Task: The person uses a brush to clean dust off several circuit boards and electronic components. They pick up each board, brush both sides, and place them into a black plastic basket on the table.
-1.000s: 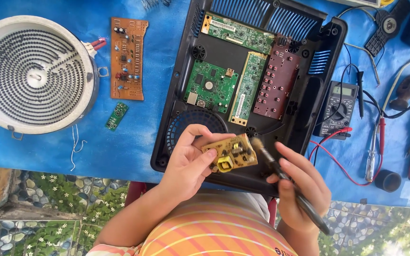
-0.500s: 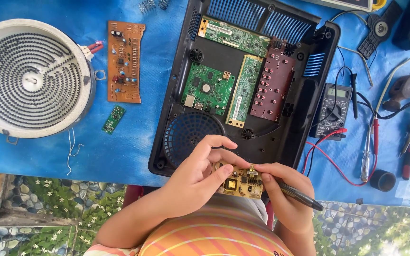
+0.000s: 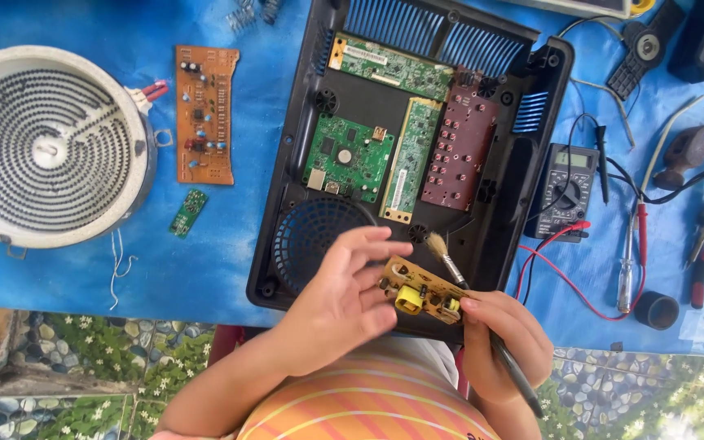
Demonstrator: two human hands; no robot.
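Small tan circuit board [image 3: 422, 291] pinched by left hand [image 3: 344, 297] above desk's near edge | brush [image 3: 458, 281] gripped by right hand [image 3: 508, 342], bristles raised beyond board | open black casing [image 3: 287, 212] behind | cleaning judged midway, board not refitted.

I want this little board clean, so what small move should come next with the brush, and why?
Probably sweep the brush across the small board: the left hand holds it over the black casing, and the bristles sit just past its far edge.
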